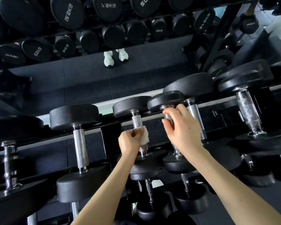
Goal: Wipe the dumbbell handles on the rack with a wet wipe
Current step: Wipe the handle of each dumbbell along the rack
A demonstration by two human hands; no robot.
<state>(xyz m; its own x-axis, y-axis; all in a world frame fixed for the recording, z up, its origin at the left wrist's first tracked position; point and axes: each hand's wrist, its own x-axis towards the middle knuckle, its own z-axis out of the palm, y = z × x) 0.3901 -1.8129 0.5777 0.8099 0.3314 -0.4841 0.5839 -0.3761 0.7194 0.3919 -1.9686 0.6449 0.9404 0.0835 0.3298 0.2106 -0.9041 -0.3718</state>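
Centrally, left hand (130, 141) clenching wipe (144, 138) round a handle (137, 121), right hand (182, 129) grasping the next handle (168, 118) just right, both dumbbells (131, 105) on the near rack (110, 137).

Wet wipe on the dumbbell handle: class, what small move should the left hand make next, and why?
Probably slide the wipe up the handle toward the far weight. The left hand holds it wrapped round the handle's lower part, and the ridged metal above it is uncovered. The right hand grips the neighbouring dumbbell.
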